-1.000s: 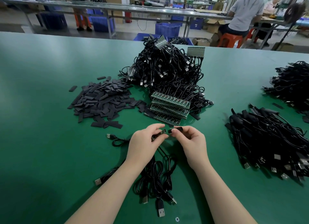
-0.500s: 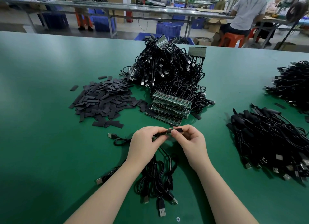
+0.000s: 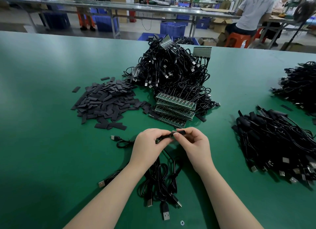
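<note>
Sliding black sleeve, pinched by right hand, onto small circuit board gripped in left hand. Next, likely: push sleeve straight over board, holding alignment.

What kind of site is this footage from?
Likely an electronics assembly workshop: heaps of black USB cables and stacked green circuit boards on a green workbench, with blue parts bins behind.

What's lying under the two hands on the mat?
A bunch of black USB cables on the green mat, plugs toward the camera. The left hand and right hand, pinching a small board and black sleeve, cover the cables' far ends.
</note>
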The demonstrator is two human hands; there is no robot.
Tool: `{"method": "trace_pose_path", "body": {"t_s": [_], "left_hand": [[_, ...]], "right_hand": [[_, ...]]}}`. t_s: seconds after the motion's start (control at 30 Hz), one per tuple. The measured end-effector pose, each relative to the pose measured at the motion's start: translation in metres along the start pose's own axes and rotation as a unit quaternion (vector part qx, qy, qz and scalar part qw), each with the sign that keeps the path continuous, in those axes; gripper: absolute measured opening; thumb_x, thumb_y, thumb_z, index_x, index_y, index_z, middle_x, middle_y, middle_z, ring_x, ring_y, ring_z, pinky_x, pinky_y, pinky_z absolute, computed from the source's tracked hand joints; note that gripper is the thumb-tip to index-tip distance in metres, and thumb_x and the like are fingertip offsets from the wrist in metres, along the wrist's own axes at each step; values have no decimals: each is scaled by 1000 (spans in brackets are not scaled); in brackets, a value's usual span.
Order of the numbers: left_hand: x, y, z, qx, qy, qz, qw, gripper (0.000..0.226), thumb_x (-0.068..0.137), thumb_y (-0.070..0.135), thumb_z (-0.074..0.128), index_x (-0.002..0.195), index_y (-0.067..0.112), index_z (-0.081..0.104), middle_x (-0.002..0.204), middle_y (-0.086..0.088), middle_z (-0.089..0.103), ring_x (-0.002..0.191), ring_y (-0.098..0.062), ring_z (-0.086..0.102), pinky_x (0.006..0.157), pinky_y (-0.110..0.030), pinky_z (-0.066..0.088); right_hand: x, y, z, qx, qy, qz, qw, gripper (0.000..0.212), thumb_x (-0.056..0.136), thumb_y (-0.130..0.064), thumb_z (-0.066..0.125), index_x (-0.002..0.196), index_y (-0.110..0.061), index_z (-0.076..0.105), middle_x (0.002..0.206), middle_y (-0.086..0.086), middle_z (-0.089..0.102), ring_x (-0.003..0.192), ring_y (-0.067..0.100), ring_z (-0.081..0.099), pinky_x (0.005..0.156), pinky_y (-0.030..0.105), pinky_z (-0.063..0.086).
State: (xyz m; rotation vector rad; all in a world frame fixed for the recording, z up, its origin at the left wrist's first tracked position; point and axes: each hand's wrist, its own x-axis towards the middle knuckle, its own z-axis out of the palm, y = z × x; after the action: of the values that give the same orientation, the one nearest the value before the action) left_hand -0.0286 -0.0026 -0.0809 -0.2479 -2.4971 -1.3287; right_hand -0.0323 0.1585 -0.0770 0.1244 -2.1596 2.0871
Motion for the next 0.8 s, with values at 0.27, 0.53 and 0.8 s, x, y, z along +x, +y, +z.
{"method": "trace_pose_path", "body": {"t_s": [0.27,0.53,0.8], "left_hand": [[1,-1,-1,-6,0,-5,1000,19,85,30,73,103,35,75,97,23,70,98,4,60,87,-20,49],[0,0,0,4,8,-12,1000,28,82,30,76,110,31,74,97,19,70,99,4,57,85,-10,43],[-3,4,0,5,7,-39,999,48,79,26,77,124,37,65,90,25,66,95,6,57,82,-3,38]], "right_hand": [[0,-2,-1,-5,-15,16,1000,13,84,-11,78,82,-23,74,83,3,76,78,14,70,73,28,56],[0,-2,1,-12,-20,15,1000,15,82,-10,79,84,-24,75,80,0,76,73,9,69,69,18,54],[0,-3,1,-34,-50,15,998,18,83,-10,79,85,-27,74,79,-2,76,74,8,69,71,19,54]]}}
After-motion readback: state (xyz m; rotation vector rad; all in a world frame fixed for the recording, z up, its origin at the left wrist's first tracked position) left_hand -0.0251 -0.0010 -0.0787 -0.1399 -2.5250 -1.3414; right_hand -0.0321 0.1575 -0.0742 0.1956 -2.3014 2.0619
